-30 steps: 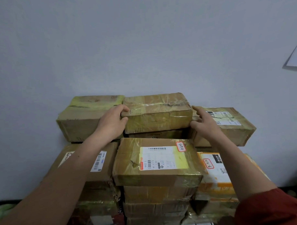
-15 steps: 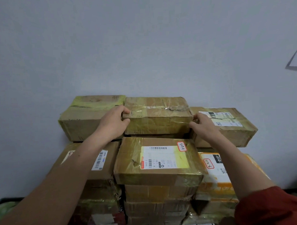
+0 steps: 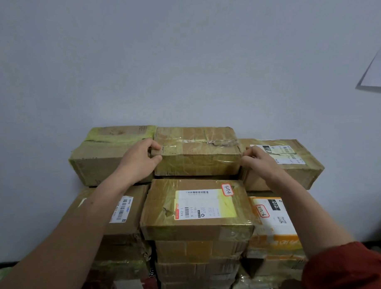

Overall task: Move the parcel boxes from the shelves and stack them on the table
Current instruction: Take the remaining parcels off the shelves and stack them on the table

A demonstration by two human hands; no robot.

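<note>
Two hands are gripping the centre-frame top parcel box (image 3: pixel 196 152).
Left hand (image 3: pixel 140 161) and right hand (image 3: pixel 258 161) are curling round its ends; brown, creased, taped.

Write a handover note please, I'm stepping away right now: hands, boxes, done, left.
Left hand grips the left end of the top middle box; right hand grips its right end.
That box lies in the pile's top row, between a green-taped box and a white-labelled box.
Done: unclear, since the view does not show whether this pile is the shelf or the table.
Left: finish moving this box, then the others.
</note>
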